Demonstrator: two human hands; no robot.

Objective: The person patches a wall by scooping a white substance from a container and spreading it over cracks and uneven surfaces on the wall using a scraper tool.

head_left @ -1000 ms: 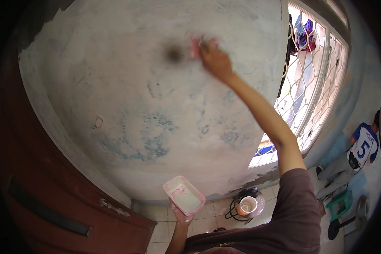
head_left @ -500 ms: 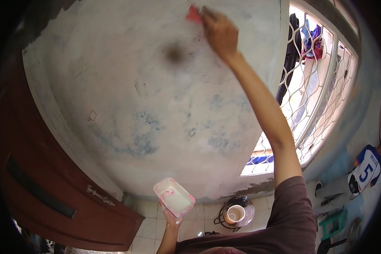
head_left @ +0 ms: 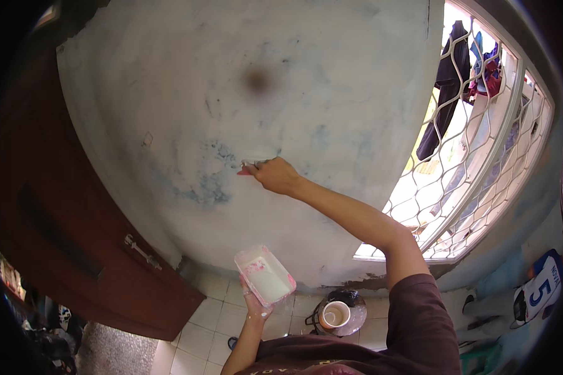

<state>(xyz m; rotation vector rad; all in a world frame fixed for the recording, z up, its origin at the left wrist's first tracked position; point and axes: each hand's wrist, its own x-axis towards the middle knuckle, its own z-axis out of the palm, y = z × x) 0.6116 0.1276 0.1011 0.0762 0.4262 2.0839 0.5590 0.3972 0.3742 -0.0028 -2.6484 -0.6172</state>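
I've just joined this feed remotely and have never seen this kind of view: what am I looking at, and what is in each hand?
There is no machine: a person wears a wide fisheye camera on the head, so straight edges bend. The arms entering from below are the wearer's own. The right hand holds a small red-handled tool, probably a brush, against the pale, blotchy wall. The left hand holds up a pink tray of whitish paint. A dark red door stands at left, a barred window at right, and a pot sits on the tiled floor.

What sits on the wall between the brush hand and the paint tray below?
Nothing: in the head view only bare, patchy wall lies between the right hand with its brush and the tray.
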